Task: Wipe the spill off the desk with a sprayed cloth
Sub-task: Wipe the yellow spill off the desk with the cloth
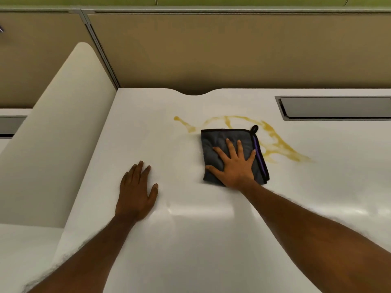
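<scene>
A folded dark grey cloth (215,144) with a purple edge and a small hanging loop lies flat on the white desk (190,240). My right hand (234,166) presses on it with spread fingers, palm down. A yellow-brown spill (275,142) streaks the desk beyond and to the right of the cloth, with a thin trail reaching left to a drop. The cloth's far edge touches the spill. My left hand (136,189) rests flat on the bare desk to the left, fingers apart, holding nothing.
A tan partition wall (232,51) rises behind the desk. A white curved divider panel (53,134) stands along the left edge. A grey rectangular cable hatch (334,107) is set into the desk at the far right. No spray bottle is in view.
</scene>
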`<state>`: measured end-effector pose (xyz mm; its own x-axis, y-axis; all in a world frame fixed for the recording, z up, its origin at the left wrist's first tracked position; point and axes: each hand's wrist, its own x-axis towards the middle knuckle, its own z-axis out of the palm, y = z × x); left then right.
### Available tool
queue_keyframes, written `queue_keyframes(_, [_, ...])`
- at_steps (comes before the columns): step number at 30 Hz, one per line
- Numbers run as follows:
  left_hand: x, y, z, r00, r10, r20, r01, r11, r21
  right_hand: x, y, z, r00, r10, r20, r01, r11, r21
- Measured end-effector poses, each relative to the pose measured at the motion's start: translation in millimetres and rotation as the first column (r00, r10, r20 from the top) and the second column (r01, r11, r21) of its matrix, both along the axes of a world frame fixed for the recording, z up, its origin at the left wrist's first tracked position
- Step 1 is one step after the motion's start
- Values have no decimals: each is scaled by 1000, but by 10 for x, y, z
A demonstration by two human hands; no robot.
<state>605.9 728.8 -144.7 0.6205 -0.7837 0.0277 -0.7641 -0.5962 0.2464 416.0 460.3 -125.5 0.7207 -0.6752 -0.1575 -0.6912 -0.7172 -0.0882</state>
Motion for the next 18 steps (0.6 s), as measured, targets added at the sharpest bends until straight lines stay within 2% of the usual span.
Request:
queue_keyframes(2, [17,-25,33,999,-7,38,5,999,49,242,21,24,1000,-22,-12,22,1000,10])
queue_keyframes(5, [133,-145,120,998,-11,54,7,998,58,373,156,22,992,125,-5,-125,992,16])
queue_keyframes(7, [227,-316,154,997,-25,71,22,998,51,259,174,-23,968,246,50,-247,969,12])
queue_keyframes(9, [304,-531,163,996,-56,72,53,998,31,105,67,-46,941,300,156,-302,953,-10])
queue_keyframes(12, [403,-814,164,995,-80,60,79,997,23,63,-194,-46,955,193,225,-193,981,-22])
queue_keyframes(15, [519,-901,67,997,-64,45,62,997,39,318,-266,-55,989,0,146,1,1000,-6])
queue_keyframes(18, [517,-842,-19,997,-46,60,45,999,19,489,-121,-56,995,82,54,-81,996,-23])
